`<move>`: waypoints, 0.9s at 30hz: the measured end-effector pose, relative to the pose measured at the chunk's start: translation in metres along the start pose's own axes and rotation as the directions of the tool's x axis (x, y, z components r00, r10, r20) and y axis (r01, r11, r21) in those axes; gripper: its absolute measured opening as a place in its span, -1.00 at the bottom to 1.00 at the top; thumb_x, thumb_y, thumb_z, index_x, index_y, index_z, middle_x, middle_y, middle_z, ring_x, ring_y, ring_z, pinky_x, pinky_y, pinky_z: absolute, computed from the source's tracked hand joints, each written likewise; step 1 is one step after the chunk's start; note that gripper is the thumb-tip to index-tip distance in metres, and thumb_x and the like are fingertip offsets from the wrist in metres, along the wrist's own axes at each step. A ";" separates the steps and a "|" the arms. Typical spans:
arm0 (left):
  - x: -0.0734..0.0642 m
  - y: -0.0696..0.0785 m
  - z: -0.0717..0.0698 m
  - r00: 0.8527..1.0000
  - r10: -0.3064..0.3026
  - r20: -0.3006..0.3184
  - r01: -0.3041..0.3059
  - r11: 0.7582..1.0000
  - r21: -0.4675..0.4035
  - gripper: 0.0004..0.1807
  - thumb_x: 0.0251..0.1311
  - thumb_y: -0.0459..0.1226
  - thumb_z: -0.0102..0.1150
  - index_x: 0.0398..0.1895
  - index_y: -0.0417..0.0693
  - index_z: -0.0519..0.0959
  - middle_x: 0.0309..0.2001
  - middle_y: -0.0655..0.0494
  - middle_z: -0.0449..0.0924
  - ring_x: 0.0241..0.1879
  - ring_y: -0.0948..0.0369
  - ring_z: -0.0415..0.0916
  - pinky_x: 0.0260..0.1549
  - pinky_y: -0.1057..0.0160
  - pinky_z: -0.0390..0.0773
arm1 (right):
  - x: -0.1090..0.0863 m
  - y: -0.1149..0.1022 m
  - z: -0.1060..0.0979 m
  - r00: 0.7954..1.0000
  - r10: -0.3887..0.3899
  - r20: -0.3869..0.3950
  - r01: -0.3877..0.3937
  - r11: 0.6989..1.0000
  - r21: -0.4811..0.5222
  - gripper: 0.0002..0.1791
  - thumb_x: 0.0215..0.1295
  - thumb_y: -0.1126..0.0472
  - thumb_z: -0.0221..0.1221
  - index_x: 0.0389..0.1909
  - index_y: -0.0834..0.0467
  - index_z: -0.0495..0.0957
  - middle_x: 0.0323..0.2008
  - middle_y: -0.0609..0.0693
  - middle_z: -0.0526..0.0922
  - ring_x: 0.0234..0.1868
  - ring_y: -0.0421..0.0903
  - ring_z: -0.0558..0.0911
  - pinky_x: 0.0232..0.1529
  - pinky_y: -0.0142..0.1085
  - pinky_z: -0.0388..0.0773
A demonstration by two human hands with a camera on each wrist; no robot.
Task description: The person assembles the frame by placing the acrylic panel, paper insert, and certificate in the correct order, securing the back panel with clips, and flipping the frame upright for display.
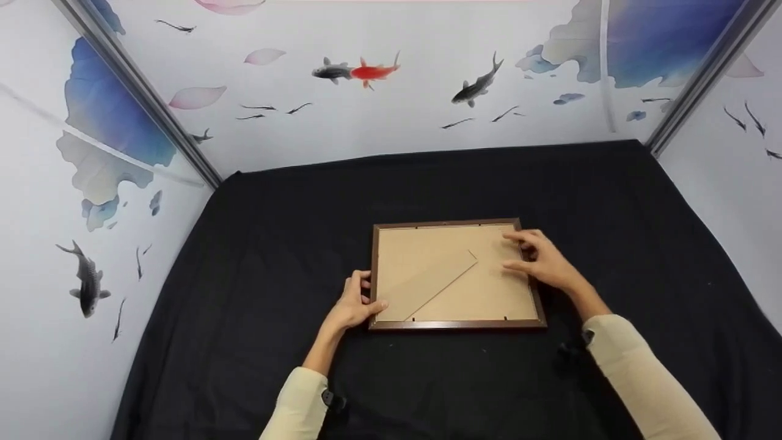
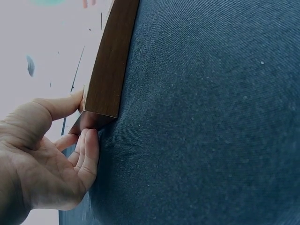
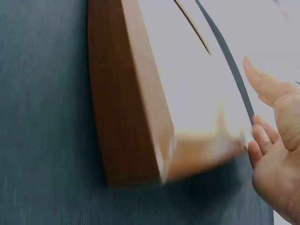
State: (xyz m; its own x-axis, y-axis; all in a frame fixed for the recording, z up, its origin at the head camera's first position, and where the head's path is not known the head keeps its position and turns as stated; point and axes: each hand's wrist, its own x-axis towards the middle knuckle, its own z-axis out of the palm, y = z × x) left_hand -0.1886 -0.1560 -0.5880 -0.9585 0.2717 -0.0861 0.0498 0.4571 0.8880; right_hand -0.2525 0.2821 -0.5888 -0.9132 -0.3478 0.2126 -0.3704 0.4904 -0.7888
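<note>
A brown picture frame (image 1: 458, 324) lies face down, its tan backing board (image 1: 403, 250) upward. A diagonal strip like a stand leg (image 1: 434, 280) is cut into the board, and small dark tabs sit along the rim. My left hand (image 1: 352, 305) grips the frame near its lower left corner, thumb on the rim and the other fingers against the side. In the left wrist view, the fingertips (image 2: 91, 138) are right at the corner. Over the frame's right edge is my right hand (image 1: 548, 263), thumb and fingers spread apart and slightly blurred, with nothing pinched between them.
Black cloth (image 1: 293, 232) covers the table under the frame. White panels (image 1: 391, 122) printed with fish and petals stand around the back and sides, joined by grey metal posts (image 1: 153, 104). Small dark devices (image 1: 333, 400) sit at the cuffs.
</note>
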 end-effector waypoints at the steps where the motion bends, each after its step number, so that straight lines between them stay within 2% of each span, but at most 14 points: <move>1: 0.000 0.000 0.000 1.000 0.001 0.000 -0.001 1.000 0.000 -0.26 0.22 -0.38 0.41 0.34 -0.33 0.19 0.05 -0.24 0.24 -0.23 0.02 0.42 -0.19 0.05 0.52 | -0.006 0.004 -0.005 1.000 0.009 0.007 -0.009 1.000 0.004 -0.34 0.18 0.24 0.48 0.31 0.26 0.51 0.15 0.26 0.44 0.02 0.17 0.43 -0.03 -0.04 0.39; 5: 0.000 0.001 -0.001 1.000 -0.001 -0.004 0.001 1.000 0.001 -0.27 0.21 -0.40 0.41 0.33 -0.33 0.19 0.05 -0.24 0.25 -0.23 0.02 0.43 -0.18 0.04 0.52 | -0.025 0.013 -0.019 0.998 0.034 0.054 -0.035 0.999 0.019 -0.38 0.21 0.28 0.45 0.30 0.27 0.52 0.11 0.23 0.50 -0.06 0.14 0.52 -0.15 -0.24 0.49; 8: 0.001 0.001 -0.002 1.000 -0.014 -0.009 0.014 1.000 0.003 -0.27 0.21 -0.38 0.42 0.34 -0.30 0.20 0.06 -0.23 0.25 -0.23 0.03 0.44 -0.18 0.05 0.52 | -0.033 0.016 -0.024 0.993 0.042 0.110 -0.047 0.998 0.049 -0.36 0.25 0.27 0.43 0.34 0.25 0.48 0.11 0.20 0.53 -0.08 0.12 0.54 -0.17 -0.32 0.50; 14: 0.002 -0.001 0.000 1.000 0.004 -0.011 -0.004 1.000 0.009 -0.27 0.19 -0.39 0.43 0.32 -0.33 0.21 0.05 -0.25 0.25 -0.23 0.00 0.44 -0.18 0.05 0.52 | -0.036 0.018 -0.027 0.984 0.033 0.175 -0.050 0.994 0.095 -0.35 0.31 0.26 0.38 0.39 0.25 0.42 0.19 0.20 0.51 -0.04 0.14 0.53 -0.11 -0.32 0.49; 21: 0.001 -0.001 0.003 1.000 0.006 -0.014 -0.006 1.000 0.009 -0.28 0.17 -0.40 0.43 0.30 -0.34 0.22 0.04 -0.24 0.26 -0.25 0.00 0.44 -0.20 0.04 0.51 | -0.036 0.020 -0.028 0.976 0.067 0.209 -0.095 0.987 0.129 -0.36 0.31 0.29 0.37 0.39 0.25 0.42 0.16 0.21 0.49 -0.04 0.15 0.52 -0.10 -0.32 0.48; 27: -0.001 -0.001 0.002 1.000 0.021 -0.021 -0.021 1.000 0.009 -0.28 0.16 -0.42 0.44 0.29 -0.35 0.22 0.02 -0.26 0.27 -0.26 -0.01 0.46 -0.19 0.00 0.53 | -0.033 0.017 -0.028 0.972 0.039 0.232 -0.071 0.989 0.131 -0.36 0.30 0.32 0.37 0.37 0.28 0.42 0.16 0.23 0.48 -0.05 0.17 0.52 -0.12 -0.29 0.47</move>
State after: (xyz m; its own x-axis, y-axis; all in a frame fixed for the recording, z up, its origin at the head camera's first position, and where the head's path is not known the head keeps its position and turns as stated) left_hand -0.1867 -0.1545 -0.5895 -0.9630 0.2632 -0.0575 0.0725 0.4588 0.8856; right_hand -0.2339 0.3241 -0.5930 -0.8624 -0.5045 0.0418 -0.2790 0.4048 -0.8708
